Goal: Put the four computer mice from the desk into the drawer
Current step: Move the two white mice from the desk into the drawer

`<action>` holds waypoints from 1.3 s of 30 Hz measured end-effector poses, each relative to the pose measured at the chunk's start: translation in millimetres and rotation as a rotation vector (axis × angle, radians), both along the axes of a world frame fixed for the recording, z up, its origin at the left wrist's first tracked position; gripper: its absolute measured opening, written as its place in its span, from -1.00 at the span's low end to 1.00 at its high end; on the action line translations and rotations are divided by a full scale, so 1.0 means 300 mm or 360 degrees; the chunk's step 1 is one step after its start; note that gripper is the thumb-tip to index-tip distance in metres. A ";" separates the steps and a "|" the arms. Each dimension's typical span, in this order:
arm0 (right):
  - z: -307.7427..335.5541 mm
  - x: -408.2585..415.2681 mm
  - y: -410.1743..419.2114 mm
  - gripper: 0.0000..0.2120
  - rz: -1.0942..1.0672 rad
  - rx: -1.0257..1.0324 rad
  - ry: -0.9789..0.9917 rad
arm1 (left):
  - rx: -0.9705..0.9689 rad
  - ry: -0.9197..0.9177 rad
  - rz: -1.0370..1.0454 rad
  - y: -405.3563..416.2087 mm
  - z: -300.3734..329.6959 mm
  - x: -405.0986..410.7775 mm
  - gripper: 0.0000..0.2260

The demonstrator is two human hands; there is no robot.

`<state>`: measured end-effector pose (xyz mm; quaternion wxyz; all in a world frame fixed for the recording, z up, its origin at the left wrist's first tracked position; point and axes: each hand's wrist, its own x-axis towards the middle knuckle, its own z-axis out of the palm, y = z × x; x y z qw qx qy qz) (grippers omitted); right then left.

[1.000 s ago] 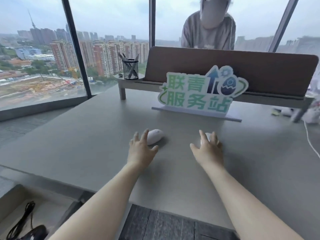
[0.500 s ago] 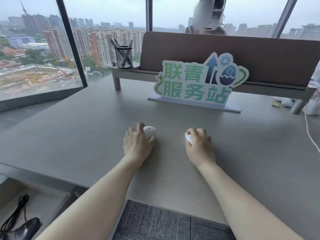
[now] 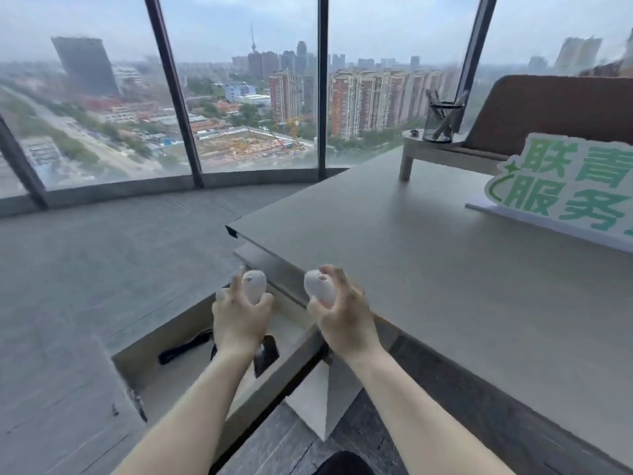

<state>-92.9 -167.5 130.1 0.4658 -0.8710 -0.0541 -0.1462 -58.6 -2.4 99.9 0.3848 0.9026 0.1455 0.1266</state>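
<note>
My left hand (image 3: 239,320) grips a white mouse (image 3: 255,284) and holds it above the open drawer (image 3: 164,341) at the desk's left end. My right hand (image 3: 346,317) grips a second white mouse (image 3: 318,286) just over the desk's front edge, beside the drawer. Inside the drawer lies a black mouse (image 3: 265,354) with its black cable (image 3: 185,346), partly hidden behind my left wrist. Both white mice are lifted clear of the desk (image 3: 445,262).
A green and white sign (image 3: 568,186) stands on the desk at the right. Behind it is a raised shelf (image 3: 442,149) with a mesh pen holder (image 3: 440,121) and a brown panel (image 3: 555,111). Large windows run along the far side; grey floor lies to the left.
Both hands closed on the white mice, lifted them off the desk and carried them left to the drawer. My view swung left, so the drawer is now central.
</note>
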 end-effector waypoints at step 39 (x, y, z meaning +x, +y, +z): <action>-0.340 -0.097 0.517 -0.81 0.0574 -0.0477 0.0350 | 0.0211 0.0149 0.0174 0.603 -0.157 -0.099 -0.70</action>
